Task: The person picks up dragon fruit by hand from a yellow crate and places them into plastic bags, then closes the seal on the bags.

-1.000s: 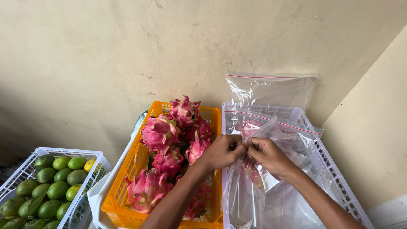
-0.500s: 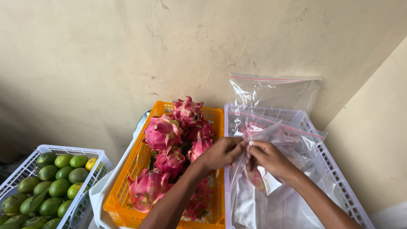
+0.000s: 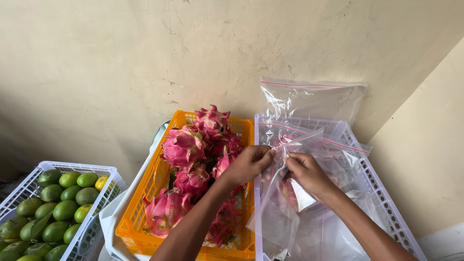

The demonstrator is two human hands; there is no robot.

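Hands meet at the mouth of a clear plastic zip bag with a red seal strip (image 3: 295, 159), seen from the head camera: the left hand (image 3: 249, 164) and the right hand (image 3: 307, 171) each pinch an edge of the opening, fingertips close together, both clamped on the bag. It hangs over a white perforated plastic crate (image 3: 386, 203), where more clear bags (image 3: 309, 99) lie or lean against the beige wall (image 3: 145, 58). Something pink shows through the held bag, though what it is I cannot tell; its mouth does not look pressed shut. Just left stands an orange plastic basket (image 3: 145, 193) piled with pink dragon fruits (image 3: 186, 145), all unbagged. Far left, a white wire-like basket (image 3: 108, 186) holds green citrus fruits (image 3: 58, 203).
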